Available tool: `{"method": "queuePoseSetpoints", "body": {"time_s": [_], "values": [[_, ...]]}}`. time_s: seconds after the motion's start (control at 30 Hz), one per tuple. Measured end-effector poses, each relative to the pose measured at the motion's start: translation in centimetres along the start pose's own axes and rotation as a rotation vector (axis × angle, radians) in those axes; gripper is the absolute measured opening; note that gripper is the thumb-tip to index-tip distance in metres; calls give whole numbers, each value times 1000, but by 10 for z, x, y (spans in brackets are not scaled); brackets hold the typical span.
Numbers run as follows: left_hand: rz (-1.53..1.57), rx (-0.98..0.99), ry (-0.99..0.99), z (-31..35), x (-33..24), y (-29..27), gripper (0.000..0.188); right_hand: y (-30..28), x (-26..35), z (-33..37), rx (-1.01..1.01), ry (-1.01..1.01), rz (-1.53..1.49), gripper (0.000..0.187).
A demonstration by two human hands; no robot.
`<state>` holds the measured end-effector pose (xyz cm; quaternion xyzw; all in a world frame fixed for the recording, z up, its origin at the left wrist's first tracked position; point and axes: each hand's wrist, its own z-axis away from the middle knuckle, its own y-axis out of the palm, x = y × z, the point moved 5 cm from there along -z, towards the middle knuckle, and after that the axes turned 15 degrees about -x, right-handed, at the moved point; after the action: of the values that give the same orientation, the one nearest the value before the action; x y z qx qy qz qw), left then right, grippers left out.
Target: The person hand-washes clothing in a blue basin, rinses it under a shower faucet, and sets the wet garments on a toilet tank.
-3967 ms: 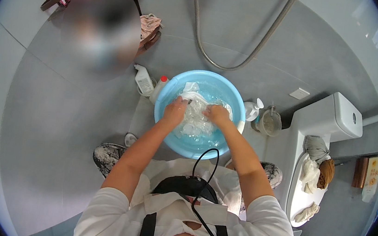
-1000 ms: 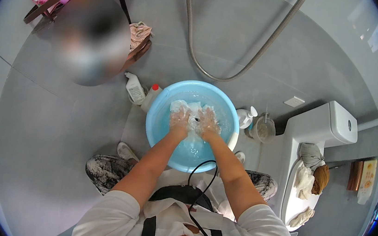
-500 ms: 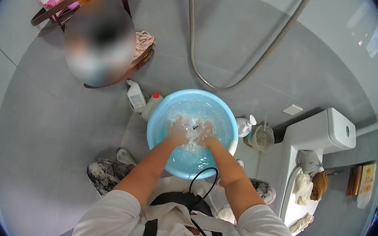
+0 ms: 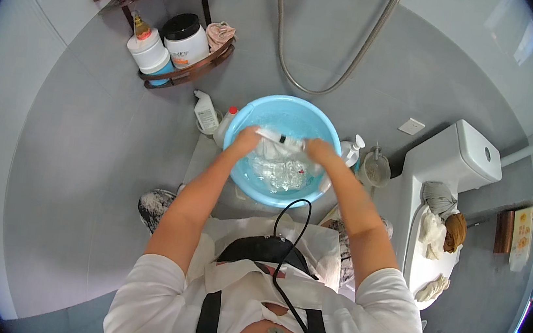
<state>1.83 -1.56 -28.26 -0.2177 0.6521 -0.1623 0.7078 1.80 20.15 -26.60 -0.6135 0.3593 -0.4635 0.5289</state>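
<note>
A light-blue round basin (image 4: 251, 188) of water stands on the floor in front of me. Stretched between my hands across the basin is a wet white garment (image 4: 273, 149), with a small dark tag at the middle of its upper edge. My left hand (image 4: 247, 140) is closed on one end of that edge, and my right hand (image 4: 322, 152) on the other, slightly blurred. Lower down, the cloth hangs into the rippling water, so its full shape is hidden. A small red spot shows near its right side.
Bottles (image 4: 206, 113) stand left of the basin; a white pump bottle (image 4: 351, 151) and a clear cup (image 4: 374, 169) stand right. Cloths (image 4: 433, 235) lie on the toilet (image 4: 441, 159). Tubs (image 4: 186, 42) sit on a corner shelf (image 4: 188, 77). A shower hose (image 4: 280, 43) loops beyond the basin.
Both hands have come up out of the water and moved apart, with the white garment now raised between them. The whole view has shifted slightly.
</note>
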Motion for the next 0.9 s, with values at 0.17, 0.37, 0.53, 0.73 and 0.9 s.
{"method": "queuePoseSetpoints", "body": {"time_s": [0.17, 0.37, 0.53, 0.73, 0.9], "values": [[520, -9, -170, 11, -66, -31, 13, -116, 18, -13, -245, 189, -679, 27], [935, -162, -29, -4, -147, -77, 8, -221, 22, -15, -630, 250, -954, 23], [1195, -116, 224, 13, -245, -137, 12, -318, 47, -2, -847, 32, -1064, 23], [1290, -41, 533, 28, -312, -165, 15, -374, 58, 11, -983, -78, -1219, 31], [1101, -73, 346, 26, -266, -132, 15, -325, 58, 10, -964, -86, -903, 20]]}}
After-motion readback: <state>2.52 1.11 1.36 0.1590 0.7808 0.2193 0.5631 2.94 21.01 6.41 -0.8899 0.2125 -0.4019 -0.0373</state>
